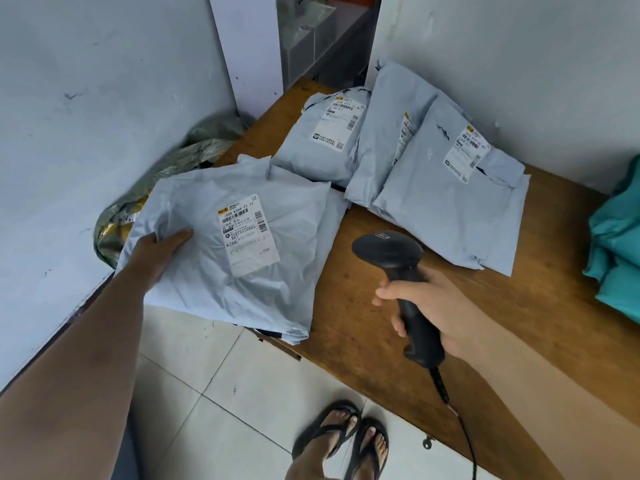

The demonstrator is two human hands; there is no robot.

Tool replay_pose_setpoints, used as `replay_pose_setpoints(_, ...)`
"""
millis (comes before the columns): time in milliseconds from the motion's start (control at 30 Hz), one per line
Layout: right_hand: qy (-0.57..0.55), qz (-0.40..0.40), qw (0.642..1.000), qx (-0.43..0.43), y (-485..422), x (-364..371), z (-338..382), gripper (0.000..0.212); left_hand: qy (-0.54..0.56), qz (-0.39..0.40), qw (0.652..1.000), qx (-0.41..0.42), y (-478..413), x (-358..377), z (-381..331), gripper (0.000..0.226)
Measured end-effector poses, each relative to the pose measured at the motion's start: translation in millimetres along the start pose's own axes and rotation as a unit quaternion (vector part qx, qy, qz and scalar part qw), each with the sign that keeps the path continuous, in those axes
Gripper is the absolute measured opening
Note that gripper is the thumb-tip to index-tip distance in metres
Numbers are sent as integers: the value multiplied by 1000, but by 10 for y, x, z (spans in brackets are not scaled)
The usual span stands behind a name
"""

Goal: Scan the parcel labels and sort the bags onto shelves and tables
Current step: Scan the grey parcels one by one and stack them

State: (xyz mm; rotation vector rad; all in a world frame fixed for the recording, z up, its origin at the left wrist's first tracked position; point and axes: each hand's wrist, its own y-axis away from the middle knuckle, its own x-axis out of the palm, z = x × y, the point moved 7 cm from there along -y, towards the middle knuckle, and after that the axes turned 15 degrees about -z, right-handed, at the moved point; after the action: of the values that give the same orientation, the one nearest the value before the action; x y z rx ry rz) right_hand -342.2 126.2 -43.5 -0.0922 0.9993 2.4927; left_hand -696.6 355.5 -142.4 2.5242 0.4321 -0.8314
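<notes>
The grey bag [194, 296] I'm handling is sitting at centre left of the frame, hanging well past the corner of the wooden table [450, 348] and out over the tiled floor. I'm pinching only its left edge, so I'm judging that slick plastic could slide out of my grip and drop. Its label [247, 235] is facing up but lying over crumpled film, and a crease across the barcode could spoil the read. Three more grey bags [450, 209] are lying just above with labels showing, so a loose aim could be picking up the wrong code. The cable [464, 431] is trailing off the lower table edge and might snag.

My left hand [162, 251] is reaching in from the lower left, thumb lying on top of the bag, fingers hidden beneath. My right hand [433, 306], lower centre, is wrapping fully round the handle of the scanner [391, 251], its head tilting up and left toward the label
</notes>
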Motion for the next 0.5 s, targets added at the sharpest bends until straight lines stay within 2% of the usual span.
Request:
replay_pose_setpoints(133, -23, 64, 998, 17, -244, 446, -17, 30, -73, 7, 997, 34, 47, -8, -78, 67)
replay_pose_setpoints(233, -41, 85, 996, 6, -370, 731, 67, 31, -119, 30, 992, 6, 124, 1, -61, 76)
replay_pose_setpoints(333, -25, 88, 996, 5, -411, 930, 86, 30, -145, 53, 988, 4, 114, 27, -60, 73)
replay_pose_setpoints(433, -11, 71, 997, 7, -483, 1069, 67, 26, -57, 98, 993, -18, -46, -27, 11, 65)
replay_pose_setpoints(500, -18, 44, 999, 8, -564, 1110, 70, 23, 5, 68, 997, -26, -351, -183, 127, 72)
